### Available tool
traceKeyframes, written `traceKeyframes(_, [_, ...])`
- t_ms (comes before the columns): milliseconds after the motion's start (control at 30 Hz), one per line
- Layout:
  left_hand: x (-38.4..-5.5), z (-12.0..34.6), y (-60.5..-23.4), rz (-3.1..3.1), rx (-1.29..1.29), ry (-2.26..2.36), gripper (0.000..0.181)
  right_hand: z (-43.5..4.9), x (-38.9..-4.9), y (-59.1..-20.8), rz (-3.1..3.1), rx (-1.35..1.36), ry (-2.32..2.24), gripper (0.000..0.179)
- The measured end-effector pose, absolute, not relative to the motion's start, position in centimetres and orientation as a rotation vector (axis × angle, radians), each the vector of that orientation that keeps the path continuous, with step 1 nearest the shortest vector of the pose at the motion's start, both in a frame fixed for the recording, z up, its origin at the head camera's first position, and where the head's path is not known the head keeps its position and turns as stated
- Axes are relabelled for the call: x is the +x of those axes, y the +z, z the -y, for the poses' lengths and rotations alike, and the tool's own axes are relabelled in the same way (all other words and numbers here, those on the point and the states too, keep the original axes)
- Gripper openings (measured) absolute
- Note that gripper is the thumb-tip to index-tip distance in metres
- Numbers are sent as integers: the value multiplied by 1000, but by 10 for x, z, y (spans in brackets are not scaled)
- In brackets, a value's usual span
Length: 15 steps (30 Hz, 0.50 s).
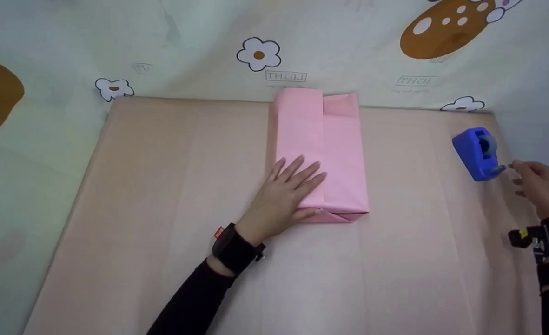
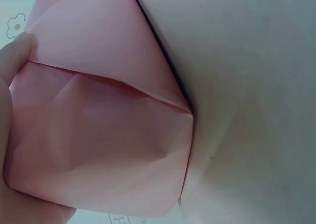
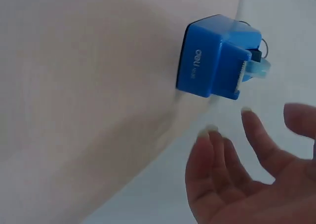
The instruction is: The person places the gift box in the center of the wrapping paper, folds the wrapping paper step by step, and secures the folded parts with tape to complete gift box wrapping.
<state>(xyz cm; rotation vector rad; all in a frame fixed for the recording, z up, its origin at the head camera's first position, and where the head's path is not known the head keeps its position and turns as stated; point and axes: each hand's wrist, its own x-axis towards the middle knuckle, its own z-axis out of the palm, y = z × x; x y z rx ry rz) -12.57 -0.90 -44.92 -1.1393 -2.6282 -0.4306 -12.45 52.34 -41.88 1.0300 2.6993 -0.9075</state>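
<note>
A pink paper-wrapped box (image 1: 341, 158) lies on the table, with folded flaps at its near end and loose paper at its far end. My left hand (image 1: 281, 202) rests on its top near the front, fingers spread and straight. In the left wrist view the thumb touches the folded end (image 2: 103, 140). At the right, a blue tape dispenser (image 1: 474, 153) stands with a clear tape tongue (image 3: 259, 68) jutting past its cutter. Just beside that tongue is my right hand (image 1: 544, 186); its fingers are loosely bent and apart, with nothing seen between them.
The table (image 1: 162, 186) has a pale pinkish cover. Behind it hangs a light cloth (image 1: 200, 46) printed with flowers and brown shapes, meeting the table's back edge. The dispenser stands near the table's right edge.
</note>
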Motion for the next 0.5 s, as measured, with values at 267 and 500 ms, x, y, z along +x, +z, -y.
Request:
traceKeyframes(267, [-125, 9, -449, 2640, -1137, -417, 70, -529, -139, -430, -2666, 894, -976, 81])
traceKeyframes(500, [-125, 7, -449, 2632, -1134, -404, 69, -532, -146, -429, -2529, 850, -1035, 87])
